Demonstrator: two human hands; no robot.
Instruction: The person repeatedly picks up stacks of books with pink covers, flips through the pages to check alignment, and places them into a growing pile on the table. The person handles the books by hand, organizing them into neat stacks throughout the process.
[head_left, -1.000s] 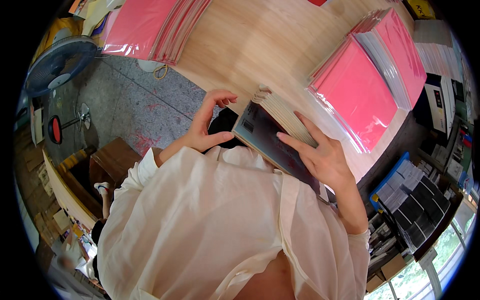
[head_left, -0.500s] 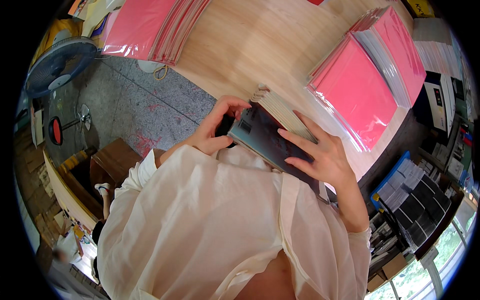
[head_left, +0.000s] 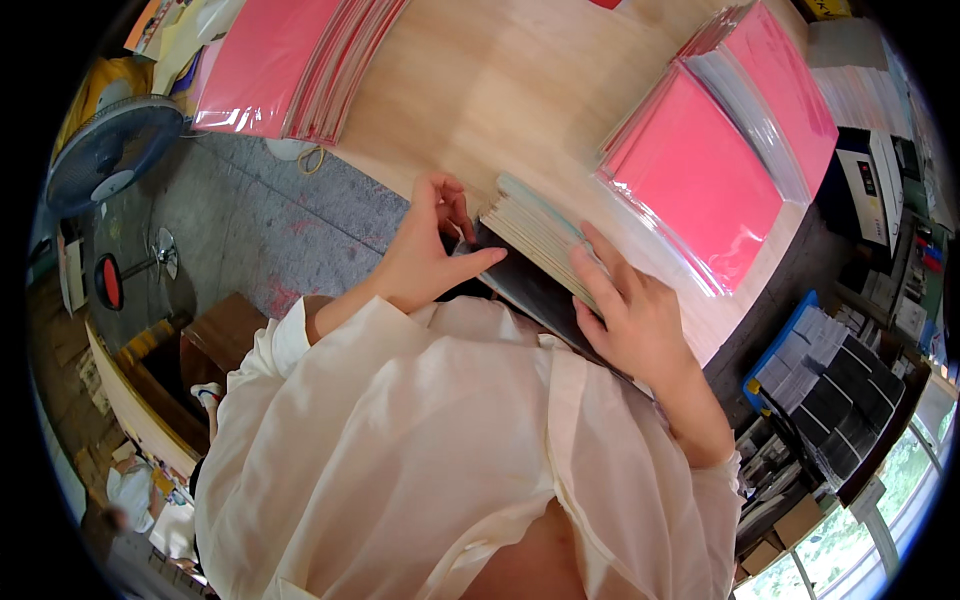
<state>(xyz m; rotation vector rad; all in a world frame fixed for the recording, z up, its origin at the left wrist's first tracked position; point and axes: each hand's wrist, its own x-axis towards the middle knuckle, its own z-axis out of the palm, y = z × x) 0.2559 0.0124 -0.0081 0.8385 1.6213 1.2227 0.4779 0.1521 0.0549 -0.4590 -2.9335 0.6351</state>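
Observation:
A stack of thin booklets (head_left: 545,240) leans at the table's near edge, against the front of my shirt. Pale page edges face up, and a dark cover (head_left: 530,290) is turned towards me. My right hand (head_left: 630,315) grips the stack's right part, its fingers over the page edges and its thumb on the dark cover. At the left end is my left hand (head_left: 425,245), with the thumb laid along the dark cover and the fingers curled around the corner. The underside of the stack is hidden.
Pink plastic-wrapped packs (head_left: 695,180) stand on the wooden table (head_left: 480,90) at right, with another pink pile (head_left: 265,70) at far left. A fan (head_left: 115,155) and a stool (head_left: 110,280) are on the left. A blue crate (head_left: 785,350) of printed sheets lies right.
The stack has tipped so more page edges show and less of the dark cover. My left hand has turned, its thumb moving up onto the cover. My right fingers have shifted along the edges.

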